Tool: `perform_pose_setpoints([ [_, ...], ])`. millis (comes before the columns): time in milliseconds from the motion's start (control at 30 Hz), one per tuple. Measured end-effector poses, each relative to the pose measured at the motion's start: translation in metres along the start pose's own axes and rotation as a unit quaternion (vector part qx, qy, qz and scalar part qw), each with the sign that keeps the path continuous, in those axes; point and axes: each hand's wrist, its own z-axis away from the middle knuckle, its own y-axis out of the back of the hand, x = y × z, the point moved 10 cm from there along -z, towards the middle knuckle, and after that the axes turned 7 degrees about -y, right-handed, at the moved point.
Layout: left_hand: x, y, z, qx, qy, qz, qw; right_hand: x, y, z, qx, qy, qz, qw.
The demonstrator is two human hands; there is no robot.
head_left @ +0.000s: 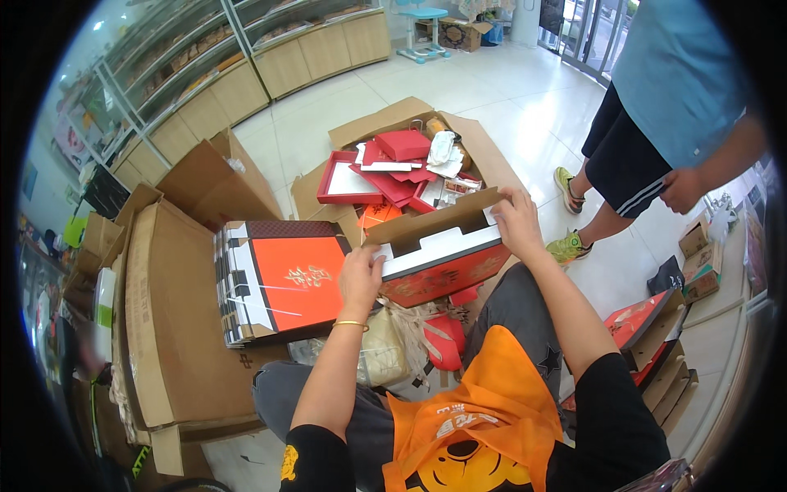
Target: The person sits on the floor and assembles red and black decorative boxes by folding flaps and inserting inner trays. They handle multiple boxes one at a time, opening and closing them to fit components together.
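In front of my knees I hold up a red gift box (447, 279) with gold lettering, white inner flaps and a brown cardboard inside; its top stands open. My left hand (362, 277) grips its left end, with the fingers bent over the edge. At the right end, my right hand (518, 223) pinches the top corner near a white flap. Left of the box lies a stack of similar flattened red and black boxes (299, 275), with white strings across the top one. A cream bag (381, 348) and a red pouch (443, 342) sit beneath the held box.
Beyond my hands, an open carton (484, 152) is heaped with red box parts (402, 146). Large brown cartons (176, 303) crowd the left side. More red boxes (635, 324) stand at my right. A person in a blue shirt (680, 74) stands close by at the right.
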Motion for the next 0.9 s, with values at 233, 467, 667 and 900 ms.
perform_pose_setpoints([
  [233, 0.035, 0.009, -0.005, 0.042, -0.023, 0.104, 0.993, 0.023, 0.011, 0.008, -0.041, -0.097, -0.146, 0.984],
  [467, 0.044, 0.006, 0.014, 0.034, -0.09, 0.039, 0.995, 0.028, 0.016, 0.022, -0.122, -0.028, -0.162, 0.979],
  [667, 0.074, 0.012, 0.018, 0.034, -0.168, 0.0, 0.985, 0.038, 0.032, 0.03, -0.147, -0.017, -0.096, 0.984],
  [900, 0.042, -0.017, 0.001, -0.107, 0.012, 0.211, 0.971, 0.046, 0.012, 0.015, -0.214, 0.032, -0.029, 0.976],
])
